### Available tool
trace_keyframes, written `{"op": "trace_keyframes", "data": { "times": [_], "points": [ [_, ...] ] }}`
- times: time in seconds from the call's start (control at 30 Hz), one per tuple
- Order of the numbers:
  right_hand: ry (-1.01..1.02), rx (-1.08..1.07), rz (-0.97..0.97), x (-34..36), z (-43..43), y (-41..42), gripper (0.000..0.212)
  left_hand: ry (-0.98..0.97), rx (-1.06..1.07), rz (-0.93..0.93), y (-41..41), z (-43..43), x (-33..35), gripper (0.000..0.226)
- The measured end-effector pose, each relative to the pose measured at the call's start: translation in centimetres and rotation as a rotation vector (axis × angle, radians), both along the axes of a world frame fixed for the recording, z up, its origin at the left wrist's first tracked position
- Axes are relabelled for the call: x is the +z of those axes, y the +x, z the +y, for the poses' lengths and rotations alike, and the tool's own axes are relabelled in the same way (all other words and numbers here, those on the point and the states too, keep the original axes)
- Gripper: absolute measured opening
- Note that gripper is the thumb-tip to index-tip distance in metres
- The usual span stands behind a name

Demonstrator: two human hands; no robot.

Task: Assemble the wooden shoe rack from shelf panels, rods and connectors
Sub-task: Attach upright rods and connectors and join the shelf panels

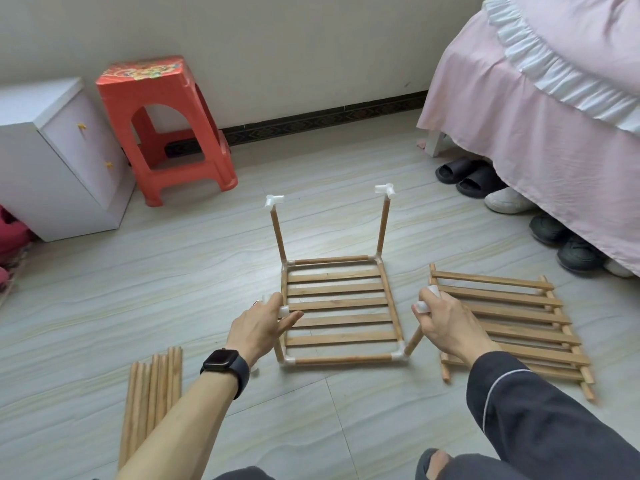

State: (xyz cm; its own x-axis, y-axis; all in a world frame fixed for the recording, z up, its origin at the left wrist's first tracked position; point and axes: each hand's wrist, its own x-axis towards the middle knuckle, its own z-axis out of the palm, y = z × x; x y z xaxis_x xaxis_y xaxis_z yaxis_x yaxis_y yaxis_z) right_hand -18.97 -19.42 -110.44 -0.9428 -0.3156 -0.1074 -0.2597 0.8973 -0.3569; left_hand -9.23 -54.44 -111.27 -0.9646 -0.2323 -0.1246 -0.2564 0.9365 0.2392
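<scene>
A half-built shoe rack stands on the floor: a slatted shelf panel point(341, 304) framed by rods and white corner connectors. Two far upright rods point(382, 226) carry white connectors point(384, 189) on top. My left hand point(263, 329) rests on the white connector point(284, 310) atop the near left upright, fingers partly spread around it. My right hand point(440, 322) is closed around the white connector point(424, 305) on the near right upright rod point(414, 342). A second slatted panel point(512, 320) lies flat to the right. Several loose rods point(152, 393) lie at the lower left.
A red plastic stool point(162, 126) and a white cabinet point(52, 157) stand at the back left. A bed with a pink skirt point(540, 133) fills the right, with several shoes point(485, 185) under its edge. My knees point(536, 427) are at the bottom.
</scene>
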Motion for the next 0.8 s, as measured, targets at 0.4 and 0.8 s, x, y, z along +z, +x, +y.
{"op": "trace_keyframes", "data": {
  "times": [0.4,0.8],
  "points": [
    [0.395,0.079,-0.203,7.4,-2.6,-0.4,0.064,0.258,0.005,-0.155,-0.4,-1.1,2.6,0.085],
    [0.093,0.522,-0.047,15.1,-29.2,1.8,0.038,0.404,0.384,-0.010,7.6,-12.2,4.5,0.049]
  ]
}}
